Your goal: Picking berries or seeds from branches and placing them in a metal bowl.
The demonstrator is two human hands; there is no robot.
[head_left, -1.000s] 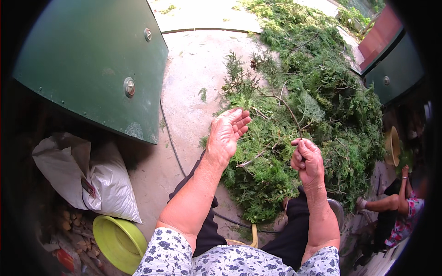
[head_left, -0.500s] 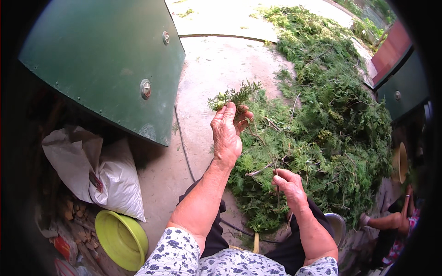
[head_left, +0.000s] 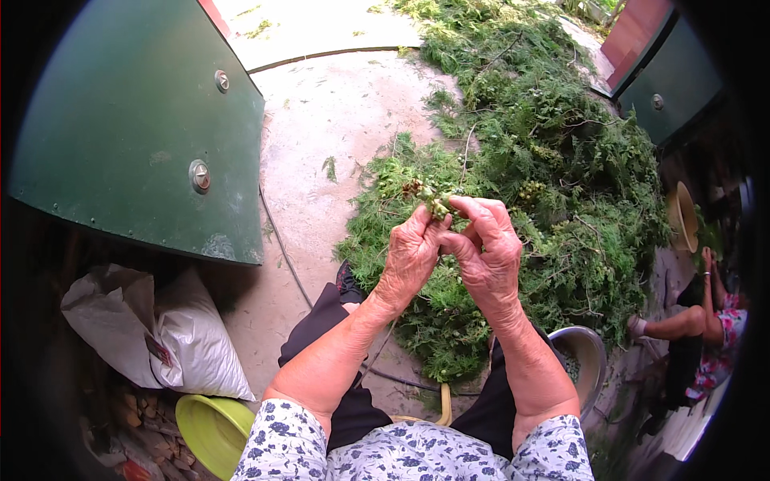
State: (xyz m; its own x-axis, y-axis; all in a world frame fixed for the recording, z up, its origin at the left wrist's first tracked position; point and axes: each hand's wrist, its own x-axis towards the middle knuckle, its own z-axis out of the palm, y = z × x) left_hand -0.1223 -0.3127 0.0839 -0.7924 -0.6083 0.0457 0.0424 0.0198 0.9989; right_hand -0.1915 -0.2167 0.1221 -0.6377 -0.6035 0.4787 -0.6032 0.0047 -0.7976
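A small evergreen sprig with a cluster of pale green cones [head_left: 434, 203] and a brown bit at its tip is held up in front of me, above the near left part of the branch pile. My left hand [head_left: 407, 260] pinches the sprig from below. From the right, my right hand [head_left: 488, 255] closes its thumb and fingers on the same cones; its fingertips nearly touch those of the left. A thin stem [head_left: 378, 346] hangs beneath my left wrist. The big heap of cut evergreen branches [head_left: 561, 188] spreads just beyond both hands.
Beside my right leg stands a metal basin [head_left: 592, 370] with small greenish pieces inside. A yellow-green basin [head_left: 204, 429] and white sacks [head_left: 196, 337] sit at left, under a green metal door [head_left: 136, 128]. Another person [head_left: 706, 321] sits at far right, near a tan basin [head_left: 683, 216].
My right hand has let go of the thin stem and come up to the cones beside my left hand. The left hand has lowered and moved right. The view has shifted.
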